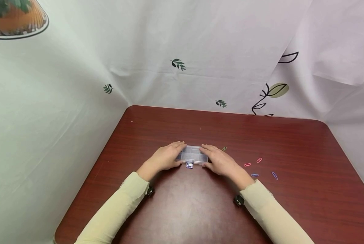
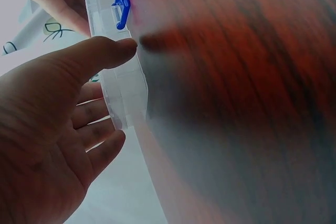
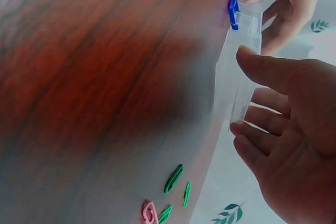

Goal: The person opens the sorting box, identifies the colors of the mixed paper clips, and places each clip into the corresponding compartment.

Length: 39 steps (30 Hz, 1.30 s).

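A clear plastic compartment box [image 1: 195,157] lies flat on the table, its lid down over the divided compartments. From its front edge sticks out a blue latch [image 1: 189,165], also visible in the left wrist view as a blue clasp [image 2: 122,7]. My left hand [image 1: 166,156] holds the box's left end, thumb on the front side and fingers toward the back. At the right end, my right hand [image 1: 220,159] grips it in the same way. The hands cover both ends of the box.
Right of the right hand lie loose paper clips: a green one [image 1: 224,148], a red one [image 1: 247,165], a pink one [image 1: 259,160] and blue ones [image 1: 275,175]. Several green clips [image 3: 174,179] show near the right hand. White patterned cloth [image 1: 200,67] hangs behind the brown table [image 1: 176,210].
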Available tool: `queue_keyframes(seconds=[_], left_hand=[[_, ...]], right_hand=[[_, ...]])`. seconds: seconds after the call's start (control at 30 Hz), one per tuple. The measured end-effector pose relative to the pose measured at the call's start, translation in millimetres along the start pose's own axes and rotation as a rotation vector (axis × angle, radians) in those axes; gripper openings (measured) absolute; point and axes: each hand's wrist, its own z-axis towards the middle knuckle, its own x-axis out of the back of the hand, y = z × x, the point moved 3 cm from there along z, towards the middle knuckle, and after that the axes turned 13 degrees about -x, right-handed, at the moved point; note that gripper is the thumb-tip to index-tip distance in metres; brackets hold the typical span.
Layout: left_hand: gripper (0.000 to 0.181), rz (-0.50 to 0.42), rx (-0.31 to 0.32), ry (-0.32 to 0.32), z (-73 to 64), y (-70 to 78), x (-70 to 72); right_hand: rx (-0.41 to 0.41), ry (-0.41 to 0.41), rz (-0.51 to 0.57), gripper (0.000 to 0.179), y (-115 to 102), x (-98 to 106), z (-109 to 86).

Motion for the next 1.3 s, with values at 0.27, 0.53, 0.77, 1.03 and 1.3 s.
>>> queue_keyframes(seconds=[0.27,0.53,0.77,1.03,1.3], left_hand=[[0.073,0.0,-0.016,0.013,-0.3,-1.6,-0.9],[0.074,-0.023,0.007,-0.009,0.3,-1.5,2.0],[0.075,-0.029,0.025,-0.005,0.5,-1.1,3.2],[0.089,-0.034,-0.01,0.081,-2.4,-1.8,4.5],[0.109,0.015,-0.056,0.173,-5.6,0.0,9.1]], right_hand=[[-0.014,-0.046,0.047,0.057,0.9,1.9,0.9],[-0.052,-0.072,0.078,0.052,0.3,5.1,2.1],[-0.059,-0.065,0.123,0.047,-0.4,8.8,2.8],[-0.027,-0.037,0.114,0.042,1.1,12.7,6.9],[-0.043,-0.021,0.193,0.034,3.6,16.2,16.2]])
